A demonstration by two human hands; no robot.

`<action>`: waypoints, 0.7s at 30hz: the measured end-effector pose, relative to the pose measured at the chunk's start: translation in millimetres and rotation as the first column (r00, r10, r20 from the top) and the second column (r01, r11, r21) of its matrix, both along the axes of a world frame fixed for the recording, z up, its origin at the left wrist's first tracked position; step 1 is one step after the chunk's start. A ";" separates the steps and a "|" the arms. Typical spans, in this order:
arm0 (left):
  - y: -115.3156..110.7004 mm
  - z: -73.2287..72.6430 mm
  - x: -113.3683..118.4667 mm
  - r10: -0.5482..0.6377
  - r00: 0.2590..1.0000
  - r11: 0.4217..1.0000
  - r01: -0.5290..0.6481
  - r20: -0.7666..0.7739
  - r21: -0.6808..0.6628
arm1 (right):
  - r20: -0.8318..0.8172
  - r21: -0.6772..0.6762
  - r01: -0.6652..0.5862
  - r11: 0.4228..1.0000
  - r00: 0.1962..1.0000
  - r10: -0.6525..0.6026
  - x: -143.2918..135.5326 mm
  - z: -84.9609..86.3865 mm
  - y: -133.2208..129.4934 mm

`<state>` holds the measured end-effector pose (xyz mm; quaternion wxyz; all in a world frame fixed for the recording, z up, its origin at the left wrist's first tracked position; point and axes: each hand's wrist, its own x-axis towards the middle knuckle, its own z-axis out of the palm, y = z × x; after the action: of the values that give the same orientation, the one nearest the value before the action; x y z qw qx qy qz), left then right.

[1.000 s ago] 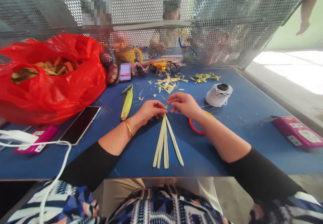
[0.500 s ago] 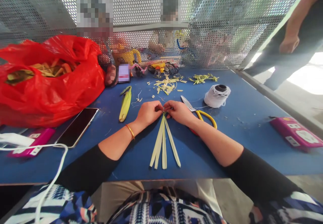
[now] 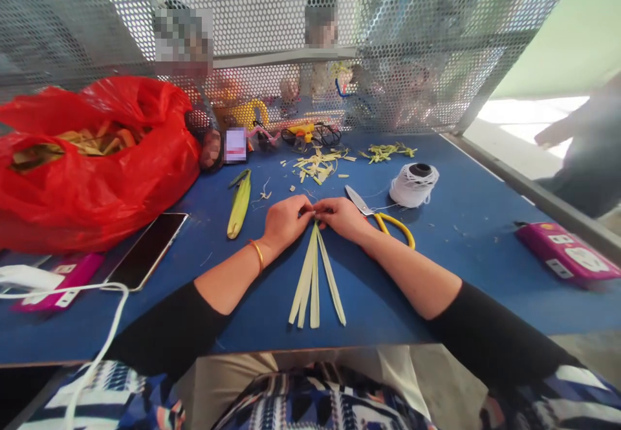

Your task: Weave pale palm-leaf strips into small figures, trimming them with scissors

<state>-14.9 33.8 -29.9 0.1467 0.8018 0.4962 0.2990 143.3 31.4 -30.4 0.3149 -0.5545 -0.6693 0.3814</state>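
Note:
Several long, pale green corn husk strips (image 3: 314,288) fan out toward me across the blue table (image 3: 262,326). Their narrow top end is pinched between the fingertips of my left hand (image 3: 286,220) and my right hand (image 3: 342,218), which meet there. The fingertips hide how the strips are joined. Beside my right wrist lie scissors (image 3: 396,228) with yellow handles, blades apart and partly covered by the forearm. White thread runs near them from a spool (image 3: 413,187). Left of my left hand lies a whole green husk bundle (image 3: 239,207).
A red plastic bag (image 3: 165,158) of husks fills the left, with a phone (image 3: 150,249) before it. Husk scraps (image 3: 317,166) and green knotted pieces (image 3: 388,152) lie farther back. A magenta box (image 3: 565,252) sits right. A perforated screen (image 3: 412,16) closes the back.
My hands stay pinched at the top of the strips, with only slight finger movement. The view has shifted a little. The person at the right has moved farther toward the right edge.

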 end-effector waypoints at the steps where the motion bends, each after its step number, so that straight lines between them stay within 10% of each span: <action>1: -0.3 -0.5 0.2 -0.002 1.000 1.000 0.002 0.013 0.003 | -0.010 -0.005 0.010 1.000 1.000 -0.010 0.3 -0.3 0.4; 12: 2.1 -1.8 -4.0 0.053 0.993 0.998 -0.051 0.103 -0.026 | -0.193 -0.185 0.191 0.964 0.955 -0.226 -1.3 1.7 1.8; 21: 10.0 3.8 -6.5 0.217 0.976 0.953 -0.211 0.008 -0.217 | -0.123 -0.066 0.204 0.977 0.970 -0.211 4.1 -1.5 4.7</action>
<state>-21.5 43.8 -26.1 0.2072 0.7179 0.6072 0.2702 147.4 36.1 -31.9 0.3811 -0.6034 -0.5756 0.3992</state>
